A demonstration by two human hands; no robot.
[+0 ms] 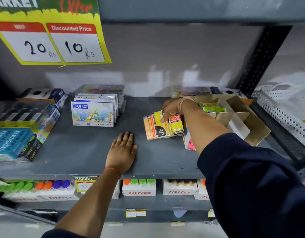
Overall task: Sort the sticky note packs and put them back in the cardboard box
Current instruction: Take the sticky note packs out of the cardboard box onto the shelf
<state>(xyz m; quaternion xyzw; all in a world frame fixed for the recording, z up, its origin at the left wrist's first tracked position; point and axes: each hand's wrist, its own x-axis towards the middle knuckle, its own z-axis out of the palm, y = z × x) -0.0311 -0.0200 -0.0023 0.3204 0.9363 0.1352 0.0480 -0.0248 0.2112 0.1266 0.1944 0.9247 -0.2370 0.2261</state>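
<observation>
Gripping the sticky note packs (163, 125) at 3 o'clock beside the cardboard box (242, 117), the right hand (172, 108) closes around them; left hand (122, 150) rests flat, fingers spread, on the shelf (71, 148).

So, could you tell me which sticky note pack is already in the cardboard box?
The green pack in the cardboard box; the rest stand outside.

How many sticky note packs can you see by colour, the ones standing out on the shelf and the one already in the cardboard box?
Yellow packs: 2, standing on the shelf, one under the right hand
Orange pack: 1, standing at the left of that row
Pink pack: 1, partly hidden behind the forearm
Green pack: 1, inside the cardboard box
Total: 5 visible
</observation>
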